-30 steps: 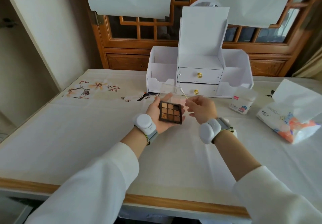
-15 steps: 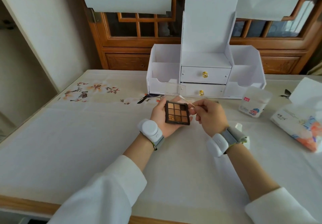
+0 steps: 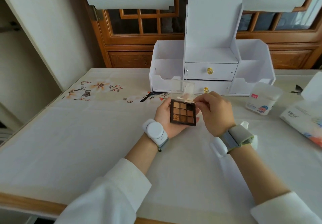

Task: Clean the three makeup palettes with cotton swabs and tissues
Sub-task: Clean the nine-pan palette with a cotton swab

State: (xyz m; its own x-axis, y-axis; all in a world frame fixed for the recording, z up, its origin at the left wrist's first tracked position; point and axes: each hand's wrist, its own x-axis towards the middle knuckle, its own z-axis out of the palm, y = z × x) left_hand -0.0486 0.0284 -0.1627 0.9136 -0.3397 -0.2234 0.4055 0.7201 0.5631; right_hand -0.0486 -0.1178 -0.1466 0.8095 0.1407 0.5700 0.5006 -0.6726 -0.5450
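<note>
A small square makeup palette (image 3: 183,113) with brown and tan pans and a raised clear lid lies in my left hand (image 3: 164,119), whose fingers curl round its edges. My right hand (image 3: 215,113) pinches a cotton swab (image 3: 185,99). The swab lies flat along the palette's far edge, its cotton tip pointing left. Both hands hover over the middle of the table. No other palette is in view.
A white desk organiser (image 3: 211,70) with two gold-knobbed drawers stands behind my hands. A cotton swab pack (image 3: 264,100) and a tissue pack (image 3: 303,119) lie at the right, with a crumpled tissue (image 3: 247,127) by my right wrist. The table's wooden front edge (image 3: 26,204) runs below.
The swab has swung from pointing upward to lying flat along the palette's far edge. My right hand has closed in on the palette. The camera has moved nearer.
</note>
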